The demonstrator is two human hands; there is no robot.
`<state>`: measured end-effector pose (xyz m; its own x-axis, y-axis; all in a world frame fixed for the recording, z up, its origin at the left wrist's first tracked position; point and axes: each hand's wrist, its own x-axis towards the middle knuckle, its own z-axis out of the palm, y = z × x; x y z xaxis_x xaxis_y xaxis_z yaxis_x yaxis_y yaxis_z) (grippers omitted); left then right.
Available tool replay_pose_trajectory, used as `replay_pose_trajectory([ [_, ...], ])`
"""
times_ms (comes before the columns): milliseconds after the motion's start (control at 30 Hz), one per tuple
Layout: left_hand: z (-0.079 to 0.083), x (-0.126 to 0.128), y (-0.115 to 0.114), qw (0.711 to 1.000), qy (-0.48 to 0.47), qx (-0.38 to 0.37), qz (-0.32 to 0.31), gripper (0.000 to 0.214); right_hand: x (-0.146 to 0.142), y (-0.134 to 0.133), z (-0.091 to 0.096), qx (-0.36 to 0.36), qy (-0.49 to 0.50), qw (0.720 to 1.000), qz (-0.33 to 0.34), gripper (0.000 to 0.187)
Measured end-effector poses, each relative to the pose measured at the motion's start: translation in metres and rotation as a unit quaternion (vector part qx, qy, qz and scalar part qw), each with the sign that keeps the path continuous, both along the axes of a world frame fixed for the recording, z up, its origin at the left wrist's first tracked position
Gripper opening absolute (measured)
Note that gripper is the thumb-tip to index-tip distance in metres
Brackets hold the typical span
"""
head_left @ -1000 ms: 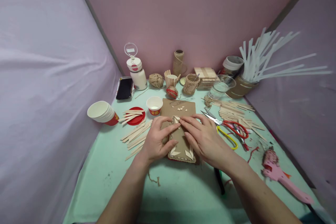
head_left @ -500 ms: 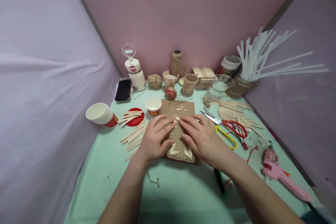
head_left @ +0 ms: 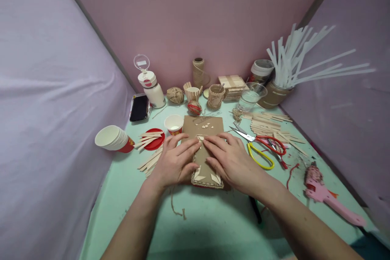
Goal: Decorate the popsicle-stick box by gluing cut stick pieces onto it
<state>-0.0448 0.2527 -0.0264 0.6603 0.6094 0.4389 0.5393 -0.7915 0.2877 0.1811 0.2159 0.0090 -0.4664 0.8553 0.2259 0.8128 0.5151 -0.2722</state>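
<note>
A brown cardboard panel edged with twine and set with small pale wooden pieces lies on the green table. My left hand lies flat on its left side, fingers stretched toward the panel's top. My right hand lies flat on its right side, fingertips pressing near a wooden piece at the top edge. Neither hand grips anything. A larger cardboard sheet with small wood chips lies just behind the panel.
Loose wooden sticks lie left, with a red lid, small cup and stacked paper cups. Scissors, more sticks and a pink glue gun lie right. Twine, bottle, phone and jars stand at the back.
Both hands stay flat on the panel. The view has shifted slightly, so everything sits a little further left and the hands look drawn slightly nearer.
</note>
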Motion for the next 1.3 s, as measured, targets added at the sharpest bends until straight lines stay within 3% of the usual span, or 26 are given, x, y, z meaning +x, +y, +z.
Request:
replay_pose_trajectory([
  [633, 0.017, 0.004, 0.010, 0.996, 0.070, 0.042, -0.048, 0.050, 0.006, 0.004, -0.002, -0.022, 0.031, 0.999, 0.017, 0.043],
  [1300, 0.011, 0.004, 0.015, 0.997, 0.038, 0.043, -0.059, 0.057, 0.008, 0.007, 0.000, -0.017, 0.037, 0.998, 0.045, 0.042],
])
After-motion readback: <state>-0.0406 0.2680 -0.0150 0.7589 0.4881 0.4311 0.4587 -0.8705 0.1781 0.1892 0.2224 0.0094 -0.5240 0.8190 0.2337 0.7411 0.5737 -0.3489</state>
